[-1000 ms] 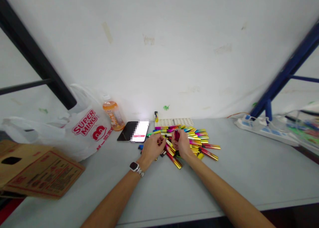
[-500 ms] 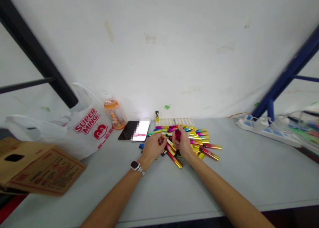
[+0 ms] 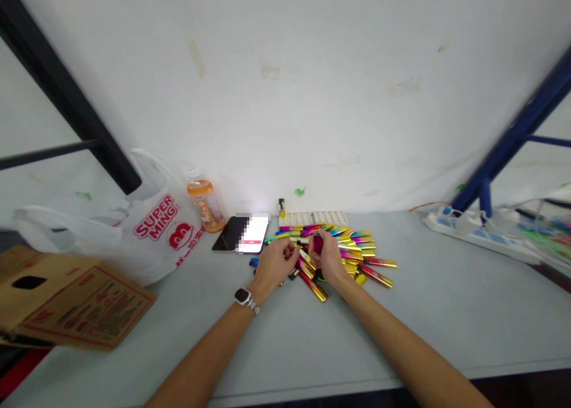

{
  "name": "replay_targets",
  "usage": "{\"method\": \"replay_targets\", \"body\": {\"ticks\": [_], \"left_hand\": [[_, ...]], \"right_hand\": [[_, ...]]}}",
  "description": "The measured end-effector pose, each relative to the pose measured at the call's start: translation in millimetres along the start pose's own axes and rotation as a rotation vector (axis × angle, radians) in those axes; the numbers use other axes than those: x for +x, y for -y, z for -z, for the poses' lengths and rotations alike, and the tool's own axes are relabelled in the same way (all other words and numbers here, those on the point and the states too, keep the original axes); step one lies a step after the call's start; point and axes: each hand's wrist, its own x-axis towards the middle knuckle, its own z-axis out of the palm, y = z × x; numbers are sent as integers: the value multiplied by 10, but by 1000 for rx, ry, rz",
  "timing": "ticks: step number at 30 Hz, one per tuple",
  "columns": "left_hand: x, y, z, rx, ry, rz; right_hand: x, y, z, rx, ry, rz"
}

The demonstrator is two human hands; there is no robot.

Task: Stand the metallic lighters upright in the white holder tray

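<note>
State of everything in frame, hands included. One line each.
Left hand: fingers curled at the pile, grip unclear
Right hand: closed on dark-red piece
Shiny lighter-like pieces: loose, heaped, pointing various ways
Yellow-and-black piece: upright
White studded panel: flat, behind pile
Tablet: flat, screen lit, partly pixelated
Bottle: upright, capped
Plastic bag: handles up
Watch: worn, screen dark

Soft, even light here, a touch dim, shadows faint around the left hand (image 3: 276,259) and right hand (image 3: 328,253). Just beyond the left hand, the tablet (image 3: 229,234) glares white, its middle breaking into coarse pixel blocks! Glints flash off the lighters (image 3: 375,276) beside the right hand. Far left of both hands, the box (image 3: 89,307) looks stretched and soft; far right, the clutter (image 3: 544,232) smears into blur.
</note>
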Motion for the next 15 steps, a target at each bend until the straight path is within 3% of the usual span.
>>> {"method": "replay_targets", "body": {"ticks": [15], "left_hand": [[0,-2,5,8,-4,-14]], "right_hand": [[-32,8,-33,31,-20,-2]]}}
